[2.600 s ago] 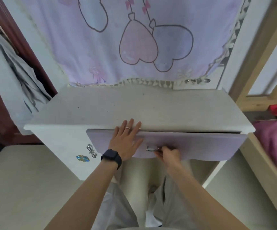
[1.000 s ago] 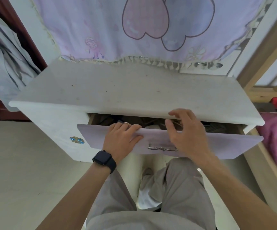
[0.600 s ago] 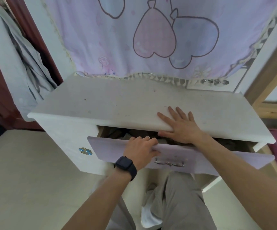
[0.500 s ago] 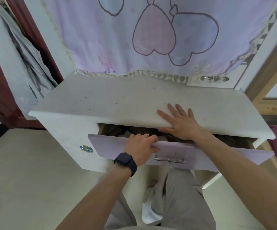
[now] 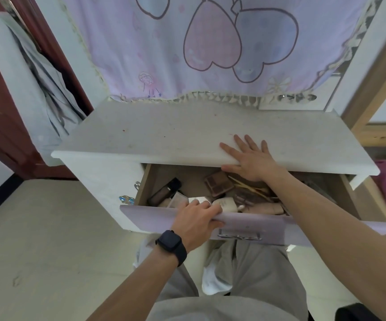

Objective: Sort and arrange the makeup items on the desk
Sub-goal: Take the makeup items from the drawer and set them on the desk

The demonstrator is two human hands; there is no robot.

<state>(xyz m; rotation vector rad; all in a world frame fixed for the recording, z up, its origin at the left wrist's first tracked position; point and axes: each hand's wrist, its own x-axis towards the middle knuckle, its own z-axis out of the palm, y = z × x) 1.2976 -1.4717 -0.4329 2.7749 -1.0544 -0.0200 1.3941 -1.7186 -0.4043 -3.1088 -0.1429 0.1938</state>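
The left hand (image 5: pixel 196 218), a dark watch (image 5: pixel 171 244) on its wrist, grips the top edge of the lilac drawer front (image 5: pixel 268 225), fingers curled over it into the drawer. The right hand (image 5: pixel 252 158) lies flat on the front edge of the white counter (image 5: pixel 164 135), fingers straight and spread, holding nothing, with the thumb along the lip. The drawer stands open beneath it, and the makeup items (image 5: pixel 218 184) lie jumbled inside: a brown palette, a dark tube (image 5: pixel 166 188), beige tubes (image 5: pixel 226 203) just behind the left hand's fingers, and thin sticks (image 5: pixel 250 187) under the right wrist.
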